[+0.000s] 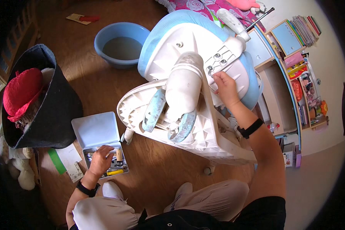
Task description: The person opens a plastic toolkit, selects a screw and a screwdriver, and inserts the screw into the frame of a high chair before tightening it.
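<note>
A white and light-blue chair [188, 46] lies overturned on the wooden floor, its white base [203, 134] and central column [183, 86] facing up. My right hand [225, 87] rests on the white mounting bracket [222, 57] with bolts, fingers pinched at a bolt; whether it holds something small I cannot tell. My left hand [101, 160] reaches into an open grey tool box [97, 132] on the floor, fingers down among the tools. A wooden-handled tool [119, 155] and a yellow-handled tool [115, 172] lie beside the fingers.
A blue basin [120, 43] stands behind the chair. A black fabric bin [46, 111] with a red item sits at left, plush toys below it. Paper slips [69, 159] lie by the box. A desk with shelves [291, 65] stands at right.
</note>
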Action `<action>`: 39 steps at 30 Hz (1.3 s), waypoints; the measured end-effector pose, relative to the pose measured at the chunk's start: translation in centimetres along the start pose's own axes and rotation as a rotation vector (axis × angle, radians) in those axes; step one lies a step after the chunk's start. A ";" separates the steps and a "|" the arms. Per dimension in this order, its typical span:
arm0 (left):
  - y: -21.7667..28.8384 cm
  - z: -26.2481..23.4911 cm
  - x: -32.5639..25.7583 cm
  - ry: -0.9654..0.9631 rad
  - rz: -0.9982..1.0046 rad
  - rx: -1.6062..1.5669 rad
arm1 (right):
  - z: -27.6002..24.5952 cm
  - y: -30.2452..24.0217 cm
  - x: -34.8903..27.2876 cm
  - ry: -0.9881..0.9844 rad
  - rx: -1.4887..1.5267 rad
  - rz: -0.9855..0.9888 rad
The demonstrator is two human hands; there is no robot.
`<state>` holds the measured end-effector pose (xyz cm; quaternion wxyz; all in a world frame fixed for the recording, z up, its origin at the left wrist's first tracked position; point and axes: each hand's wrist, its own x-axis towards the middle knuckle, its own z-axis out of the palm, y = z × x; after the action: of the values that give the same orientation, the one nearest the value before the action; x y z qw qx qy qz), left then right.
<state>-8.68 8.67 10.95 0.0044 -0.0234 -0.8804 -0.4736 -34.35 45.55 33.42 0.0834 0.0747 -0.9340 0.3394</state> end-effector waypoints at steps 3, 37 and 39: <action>0.1 -0.1 0.0 -0.008 -0.032 -0.012 | -0.7 -1.3 0.4 0.026 -0.283 -0.183; -0.6 0.9 -0.2 -0.033 -0.063 -0.082 | -2.6 -3.8 -0.6 -0.097 -0.344 -0.245; -0.3 0.9 -0.3 -0.031 -0.035 -0.079 | -2.6 -4.1 -0.8 -0.150 -0.290 -0.193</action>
<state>-8.41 9.24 10.24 -0.0184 -0.0157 -0.8614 -0.5073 -32.48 44.22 37.75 0.0557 0.1761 -0.9652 0.1850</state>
